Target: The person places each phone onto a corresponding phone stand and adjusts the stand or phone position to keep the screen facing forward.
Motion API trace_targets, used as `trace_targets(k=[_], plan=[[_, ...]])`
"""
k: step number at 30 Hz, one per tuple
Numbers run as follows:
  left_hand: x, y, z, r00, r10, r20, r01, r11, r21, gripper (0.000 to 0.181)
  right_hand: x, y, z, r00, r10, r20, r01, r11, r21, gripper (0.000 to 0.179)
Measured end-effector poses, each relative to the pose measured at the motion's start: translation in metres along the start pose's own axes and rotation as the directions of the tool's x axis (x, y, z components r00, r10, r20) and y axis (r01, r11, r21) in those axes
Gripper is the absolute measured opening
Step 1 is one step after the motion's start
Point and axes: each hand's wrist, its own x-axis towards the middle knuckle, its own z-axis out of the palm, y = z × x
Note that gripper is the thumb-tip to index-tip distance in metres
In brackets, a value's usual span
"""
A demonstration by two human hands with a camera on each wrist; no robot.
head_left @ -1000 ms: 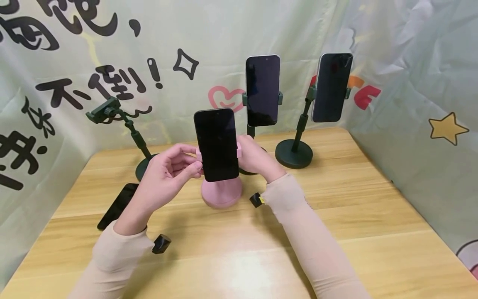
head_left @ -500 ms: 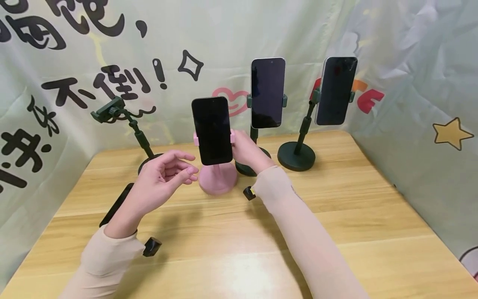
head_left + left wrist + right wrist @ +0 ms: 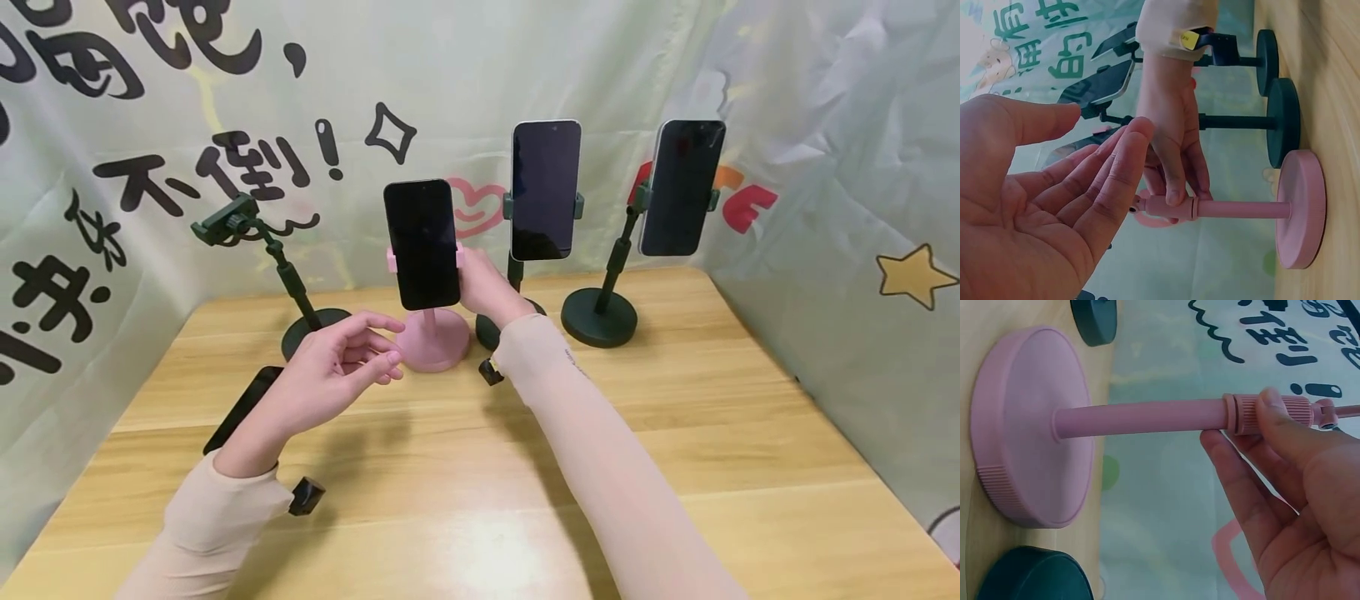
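A pink phone stand [image 3: 433,342] stands upright on its round base, with a black phone [image 3: 422,243] held in its pink clamp. My right hand [image 3: 486,287] reaches behind that phone; in the right wrist view its thumb and fingers pinch the ribbed collar [image 3: 1244,414] at the top of the stand's pole. My left hand [image 3: 337,371] is in front and to the left of the pink base, fingers loosely bent and holding nothing. In the left wrist view its palm [image 3: 1041,231] faces up beside the stand.
Two dark green stands carrying phones [image 3: 546,190] [image 3: 682,187] rise at the back right. A third green stand [image 3: 292,283] at the back left has a bare clamp. Another black phone [image 3: 243,408] lies flat on the wooden table [image 3: 675,500], beside my left forearm. A printed cloth [image 3: 300,125] hangs behind.
My left hand has come away from the phone clamp. The pink stand with its phone has moved back, away from me, with my right hand on it. The head view has shifted slightly.
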Motion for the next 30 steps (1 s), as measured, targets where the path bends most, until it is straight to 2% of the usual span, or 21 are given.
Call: trace_targets(k=[18,30], plan=[[0.0,-0.005,-0.003,1.0,0.007,-0.002,-0.007,0.999,0.037,0.03,0.015,-0.001,0.008,0.999,0.034,-0.016,-0.033,0.999,0.011,0.019],[0.001,-0.007,-0.005,1.0,-0.005,-0.015,0.006,0.998,0.056,0.03,0.018,0.0,0.01,0.999,0.004,-0.047,-0.004,1.0,0.005,0.026]])
